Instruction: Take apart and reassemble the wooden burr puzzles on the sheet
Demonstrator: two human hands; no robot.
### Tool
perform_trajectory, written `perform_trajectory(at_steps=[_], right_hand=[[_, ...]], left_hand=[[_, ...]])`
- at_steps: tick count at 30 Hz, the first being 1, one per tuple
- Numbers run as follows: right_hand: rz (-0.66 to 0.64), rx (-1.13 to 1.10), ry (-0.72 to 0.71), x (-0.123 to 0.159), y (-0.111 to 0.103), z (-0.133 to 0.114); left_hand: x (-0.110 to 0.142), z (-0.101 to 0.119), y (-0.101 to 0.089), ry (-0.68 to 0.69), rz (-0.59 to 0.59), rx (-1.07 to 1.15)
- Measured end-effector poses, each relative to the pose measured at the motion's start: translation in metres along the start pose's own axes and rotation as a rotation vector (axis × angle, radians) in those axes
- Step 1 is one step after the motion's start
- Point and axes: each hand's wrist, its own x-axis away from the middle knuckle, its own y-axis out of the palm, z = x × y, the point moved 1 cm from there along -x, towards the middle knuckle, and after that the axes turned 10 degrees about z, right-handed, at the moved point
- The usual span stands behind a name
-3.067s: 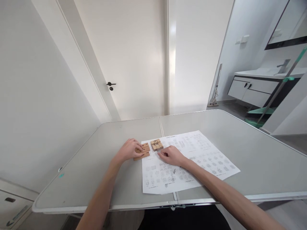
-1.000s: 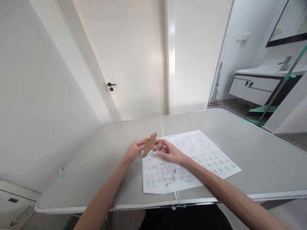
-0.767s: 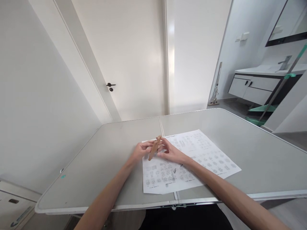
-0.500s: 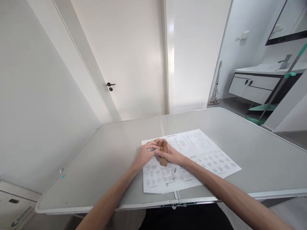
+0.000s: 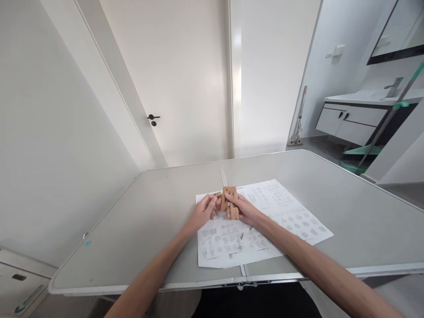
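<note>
Over a printed paper sheet (image 5: 278,225) my two hands are close together. My right hand (image 5: 244,206) grips light-brown wooden puzzle pieces (image 5: 234,213), which cross at an angle and carry small dark marks. The thumb presses on their front. To the left, my left hand (image 5: 204,208) is closed, its fingertips around another wooden piece (image 5: 217,194) that shows only in part. That hand's fingers lie right beside the pieces in my right hand; whether they touch them I cannot tell. The sheet bears rows of small grey diagrams.
The sheet lies on a grey folding table (image 5: 142,221) with a pale rim and a centre seam. Behind it stands a white door (image 5: 185,79) with a black handle (image 5: 153,117). At the right are a sink cabinet (image 5: 351,119), a mop (image 5: 300,117) and a green dustpan (image 5: 362,150).
The hands have moved slightly apart. My right hand has lifted and turned the wooden pieces, so more of their crossed shape shows. My left hand has drawn back a little.
</note>
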Motion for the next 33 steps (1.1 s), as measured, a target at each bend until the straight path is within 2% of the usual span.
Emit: perform_trajectory(at_steps=[5,8,10,12,17,20,23,27,30,33], right_hand=[[-0.013,-0.044,0.019,0.000,0.000,0.001],[-0.093,-0.055,0.014,0.001,0.003,0.001],[-0.091,-0.041,-0.015,-0.001,0.005,0.001],[-0.021,-0.032,-0.052,-0.004,0.003,0.001],[0.296,-0.074,-0.095,-0.013,-0.012,0.002],[0.368,-0.124,-0.093,-0.015,-0.018,0.002],[0.344,-0.237,-0.101,-0.014,-0.017,0.001],[0.249,-0.363,-0.091,-0.013,-0.011,-0.001],[0.200,-0.384,-0.090,-0.012,-0.010,-0.002],[0.200,-0.310,-0.107,-0.012,-0.012,-0.001]], left_hand=[[0.005,-0.001,0.004,-0.055,-0.168,0.002],[0.005,0.000,0.005,-0.044,-0.173,-0.002],[0.004,0.000,0.004,-0.043,-0.159,-0.001],[0.002,0.001,0.002,-0.053,-0.147,0.007],[-0.002,0.002,-0.002,-0.071,-0.099,0.067],[-0.002,0.000,-0.003,-0.083,-0.070,0.077],[-0.001,-0.002,-0.002,-0.090,-0.075,0.063],[0.000,-0.004,-0.001,-0.086,-0.075,0.050],[0.000,-0.005,-0.001,-0.079,-0.058,0.044],[-0.001,-0.005,-0.001,-0.072,-0.041,0.045]])
